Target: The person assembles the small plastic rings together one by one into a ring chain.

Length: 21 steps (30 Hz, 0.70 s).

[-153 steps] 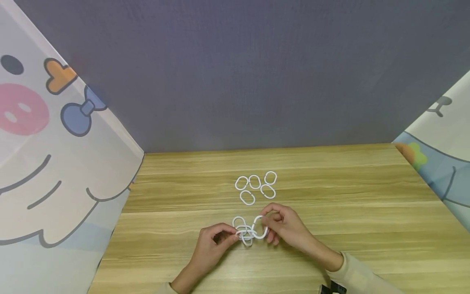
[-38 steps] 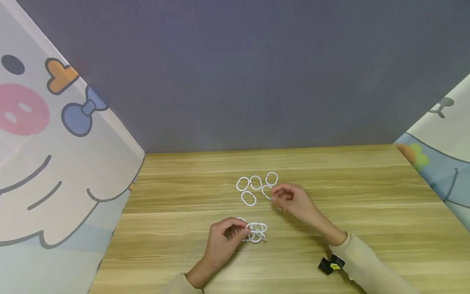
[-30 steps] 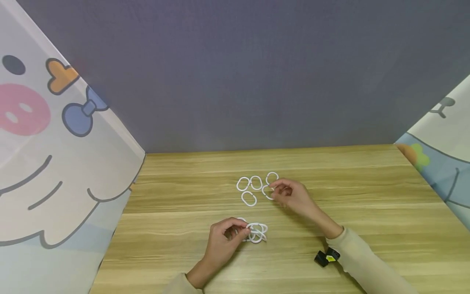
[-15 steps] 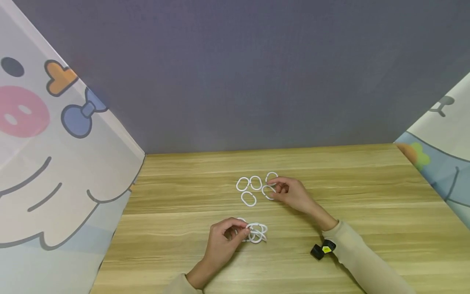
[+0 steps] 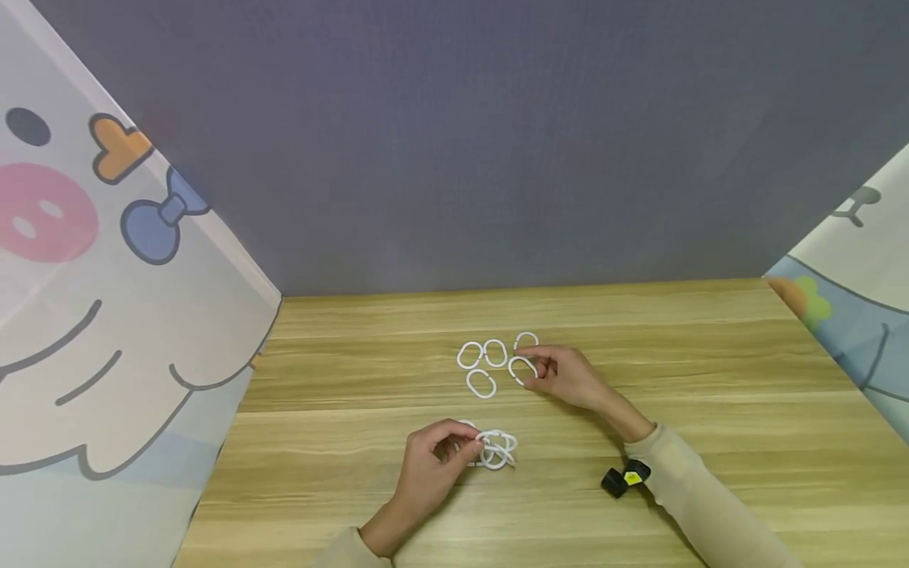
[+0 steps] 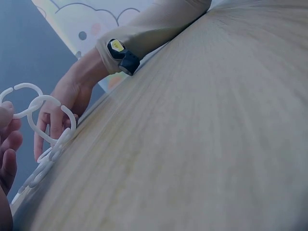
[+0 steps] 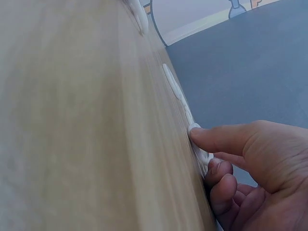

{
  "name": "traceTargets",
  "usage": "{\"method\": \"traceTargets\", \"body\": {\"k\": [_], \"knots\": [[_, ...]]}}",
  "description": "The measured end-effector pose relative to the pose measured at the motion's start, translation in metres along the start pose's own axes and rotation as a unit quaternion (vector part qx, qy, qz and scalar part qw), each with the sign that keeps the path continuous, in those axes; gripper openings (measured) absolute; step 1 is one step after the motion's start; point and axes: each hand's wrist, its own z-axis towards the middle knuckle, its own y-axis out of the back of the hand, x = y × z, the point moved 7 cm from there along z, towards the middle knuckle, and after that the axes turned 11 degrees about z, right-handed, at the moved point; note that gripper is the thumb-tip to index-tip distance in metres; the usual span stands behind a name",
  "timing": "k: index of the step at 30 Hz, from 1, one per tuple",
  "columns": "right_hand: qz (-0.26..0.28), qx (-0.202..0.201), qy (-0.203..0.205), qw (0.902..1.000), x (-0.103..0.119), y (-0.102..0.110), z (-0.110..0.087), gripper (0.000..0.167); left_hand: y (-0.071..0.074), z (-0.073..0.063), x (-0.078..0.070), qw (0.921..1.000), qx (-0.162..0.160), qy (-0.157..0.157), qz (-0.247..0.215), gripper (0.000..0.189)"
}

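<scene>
Near the front of the wooden table, my left hand (image 5: 436, 461) pinches a white oval plastic link between thumb and index finger. That link hangs together with several others in a bunched chain (image 5: 504, 448); the left wrist view shows links hooked through one another, with a small gap in a raised link (image 6: 45, 98). Farther back, my right hand (image 5: 571, 379) spans a single loose white link (image 5: 510, 369), thumb at its near edge and index finger at its far side. The right wrist view has the thumb (image 7: 207, 138) right on the link, close over the tabletop.
More loose white links lie beside the right hand: one behind it (image 5: 525, 334), two to the left, and one nearer the front (image 5: 469, 382). A black device with a yellow mark (image 5: 625, 477) sits at the right sleeve. A grey panel (image 5: 497, 158) stands behind the table.
Five seconds ago both hands held the linked bunch. Since then my right hand has moved back to the loose links and taken one, shifting it slightly right. The left hand stays with the chain.
</scene>
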Motion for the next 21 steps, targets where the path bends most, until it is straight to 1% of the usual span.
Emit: {"method": "traceTargets", "body": {"k": [3, 6, 9, 15, 21], "knots": [[0.000, 0.000, 0.007, 1.0000, 0.001, 0.000, 0.000, 0.050, 0.000, 0.000, 0.000, 1.0000, 0.000, 0.001, 0.001, 0.015], [0.003, -0.006, 0.015, 0.9999, 0.001, 0.000, -0.002, 0.050, 0.000, 0.000, 0.000, 1.0000, 0.000, -0.004, 0.002, 0.015], [0.000, -0.017, 0.021, 0.9996, 0.001, 0.000, -0.004, 0.052, 0.000, 0.000, 0.000, 1.0000, 0.001, -0.002, 0.001, 0.014], [-0.019, -0.024, 0.015, 0.9994, 0.002, 0.000, -0.008, 0.052, -0.001, 0.000, -0.001, 1.0000, 0.002, -0.004, -0.001, 0.014], [-0.005, -0.025, 0.013, 0.9996, 0.003, 0.001, -0.011, 0.052, -0.001, -0.001, 0.000, 1.0000, 0.002, -0.006, 0.001, 0.014]]}}
